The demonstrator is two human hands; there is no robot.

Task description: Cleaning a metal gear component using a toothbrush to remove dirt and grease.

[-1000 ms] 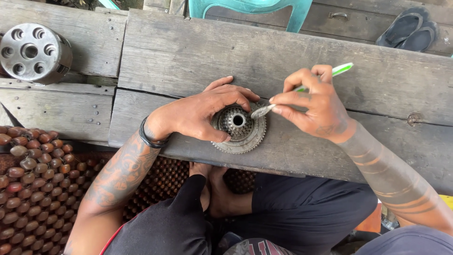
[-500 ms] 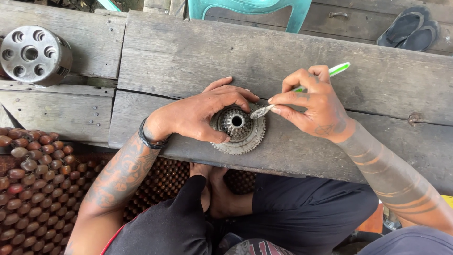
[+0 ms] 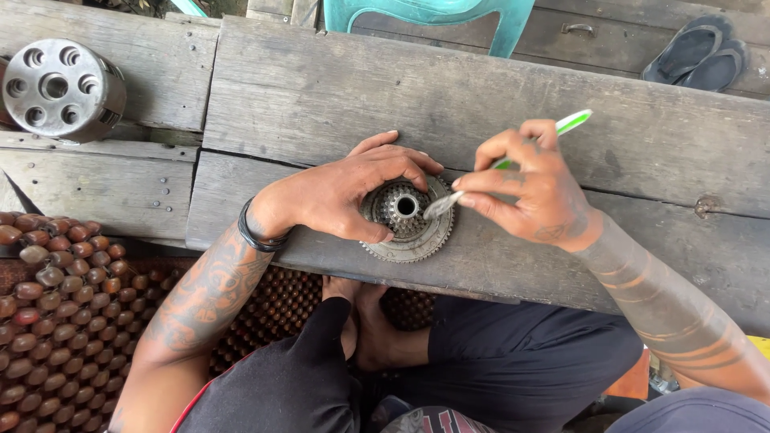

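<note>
Left hand [image 3: 345, 192] steadies toothed steel sprocket [image 3: 407, 220] on rough planks [image 3: 321, 88].

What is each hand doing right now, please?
Left hand: closed around the round toothed gear on the wooden plank.
Right hand: holding a green-handled tool.

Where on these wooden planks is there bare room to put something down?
Free: the wide grey plank between the round metal drum with holes and the teal plastic chair, and the lower-left board. Crowded: around the toothed steel gear, under both hands.
</note>
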